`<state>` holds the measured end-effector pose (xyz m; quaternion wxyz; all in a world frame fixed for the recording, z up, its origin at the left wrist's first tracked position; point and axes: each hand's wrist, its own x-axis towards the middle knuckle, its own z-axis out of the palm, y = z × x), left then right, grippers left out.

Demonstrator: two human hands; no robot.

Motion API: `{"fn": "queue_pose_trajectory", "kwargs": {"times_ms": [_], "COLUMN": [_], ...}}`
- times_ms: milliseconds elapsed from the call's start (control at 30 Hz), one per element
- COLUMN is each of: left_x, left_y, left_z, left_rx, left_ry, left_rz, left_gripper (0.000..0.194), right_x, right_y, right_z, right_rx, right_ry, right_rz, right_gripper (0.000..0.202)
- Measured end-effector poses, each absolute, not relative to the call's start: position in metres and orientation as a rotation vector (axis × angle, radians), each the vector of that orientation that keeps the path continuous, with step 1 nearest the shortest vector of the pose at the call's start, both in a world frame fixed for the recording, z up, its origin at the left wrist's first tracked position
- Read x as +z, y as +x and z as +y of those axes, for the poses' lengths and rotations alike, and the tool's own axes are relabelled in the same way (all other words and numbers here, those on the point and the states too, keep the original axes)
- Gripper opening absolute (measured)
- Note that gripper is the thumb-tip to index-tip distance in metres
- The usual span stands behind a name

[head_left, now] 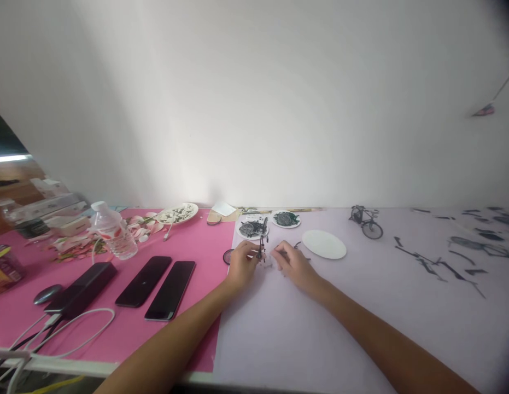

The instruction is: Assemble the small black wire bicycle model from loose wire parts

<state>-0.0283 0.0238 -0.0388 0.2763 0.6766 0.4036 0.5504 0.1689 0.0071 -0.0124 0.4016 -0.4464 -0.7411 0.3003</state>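
Observation:
My left hand (243, 265) is closed around a small black model bicycle (261, 249), held above the pale sheet. Beside it, my right hand (293, 262) has its fingertips pinched at the model's right side; whatever they grip is too small to name. A thin black wheel (227, 256) shows just left of my left hand. Part of a dark piece lies partly hidden behind my right hand. Beyond my hands are a white plate (239, 234) of black bicycle parts and a second plate (273, 220) with dark green and black parts.
A white oval plate (323, 244) lies to the right, with a standing model bicycle (366, 221) behind it. Flat black parts (434, 262) spread further right. Two phones (170, 290), a power bank (86, 287), cables and a water bottle (115, 230) occupy the pink left side.

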Motion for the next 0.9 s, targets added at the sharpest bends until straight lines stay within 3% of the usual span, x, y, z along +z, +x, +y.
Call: {"fn": "queue_pose_trajectory", "kwargs": {"times_ms": [467, 900], "left_x": [-0.032, -0.046], "left_y": [-0.029, -0.030], "left_z": [0.019, 0.025], "left_rx": [1.429, 1.366], "left_ry": [1.760, 1.757], "left_rz": [1.162, 1.113], "left_gripper": [0.013, 0.020], "right_x": [-0.015, -0.014], "right_y": [0.169, 0.169], "right_z": [0.010, 0.009], "right_rx": [0.821, 0.840], "right_ry": [-1.117, -1.085], "right_rz": [-1.852, -1.856], "right_gripper": [0.028, 0.028]}}
